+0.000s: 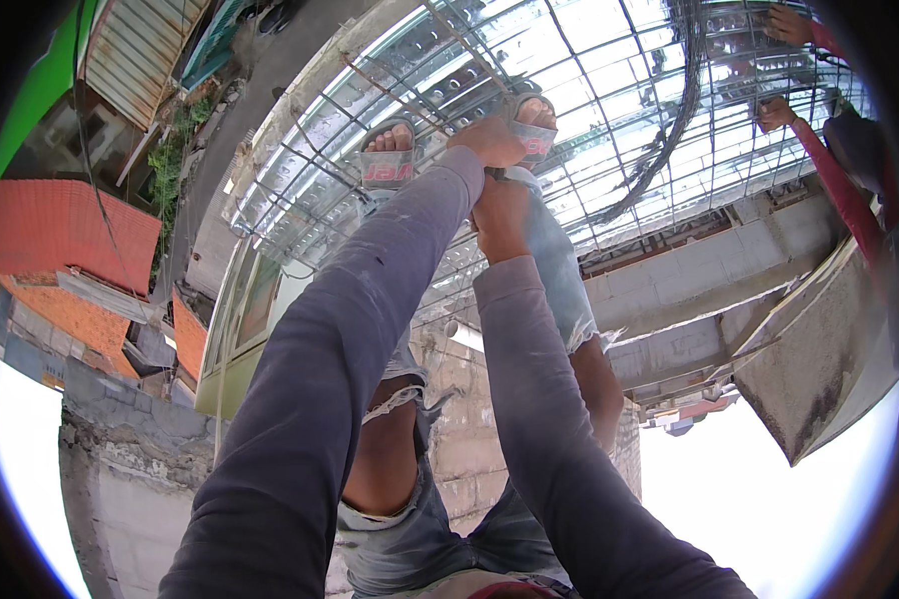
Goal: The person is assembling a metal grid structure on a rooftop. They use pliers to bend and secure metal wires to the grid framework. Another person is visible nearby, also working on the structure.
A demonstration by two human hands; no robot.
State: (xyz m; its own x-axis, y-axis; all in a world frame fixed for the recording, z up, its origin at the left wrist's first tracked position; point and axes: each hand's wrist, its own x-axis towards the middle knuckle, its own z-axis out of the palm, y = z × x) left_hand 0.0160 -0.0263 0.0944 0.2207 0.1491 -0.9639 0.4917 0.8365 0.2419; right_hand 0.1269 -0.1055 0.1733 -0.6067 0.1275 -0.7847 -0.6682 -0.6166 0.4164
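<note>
The person's left hand point(487, 141) and right hand point(502, 218) are close together, low between the feet, with the left one a little farther out. The fingers of both hands are curled in; I cannot tell what they close on, because the hands themselves hide it. A small dark thing point(494, 173) shows between them, too little of it visible to name.

The steel mesh point(581, 70) lies under and around the hands, its thin bars crossing in squares over shiny metal sheets point(614, 95). The person stands on it in a left sandal point(385, 175) and a right sandal point(532, 142), the left hand just beside the right sandal. Long grey sleeves point(310, 369) cover both arms, above torn jeans point(395, 549).

To the right of the hands, well apart from them, a bundle of black wire point(691, 100) lies curved across the mesh. Beyond it, a co-worker in a red sleeve point(837, 185) has both hands point(774, 115) at the mesh. A concrete beam point(689, 285) runs along its near side. Down to the left are a red roof point(70, 235), green plants point(170, 165) and a grey road point(290, 75).
</note>
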